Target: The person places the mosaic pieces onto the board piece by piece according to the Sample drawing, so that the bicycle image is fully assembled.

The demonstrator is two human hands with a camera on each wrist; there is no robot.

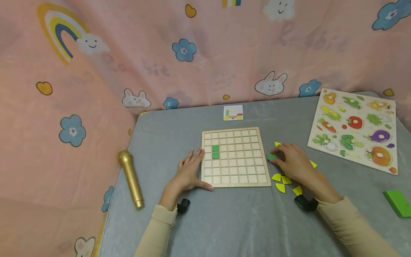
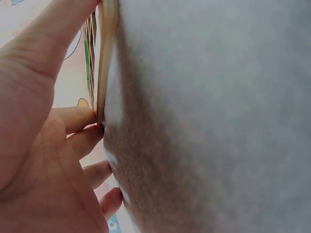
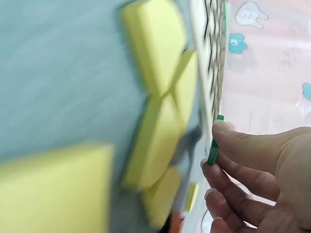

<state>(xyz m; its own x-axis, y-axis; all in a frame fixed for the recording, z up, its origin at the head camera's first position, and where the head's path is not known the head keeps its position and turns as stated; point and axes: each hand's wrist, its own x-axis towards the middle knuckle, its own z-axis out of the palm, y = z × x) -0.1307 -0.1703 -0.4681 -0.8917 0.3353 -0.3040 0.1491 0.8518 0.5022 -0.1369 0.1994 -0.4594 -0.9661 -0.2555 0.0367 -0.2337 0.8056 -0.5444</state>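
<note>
R hand point(image 1: 297, 162) pinching a green tile point(image 3: 213, 153), prob light, stiff n a bit slick, so edges r best imo. L hand point(image 1: 187, 174) splayed, touching grid board point(image 1: 239, 154).

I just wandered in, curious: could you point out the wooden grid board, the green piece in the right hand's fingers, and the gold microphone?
Wooden grid board point(image 1: 239, 154): head view, a bare square near its middle.
Green piece point(image 1: 271, 156): head view, its uncovered part.
Gold microphone point(image 1: 132, 181): head view, middle of its handle.
</note>
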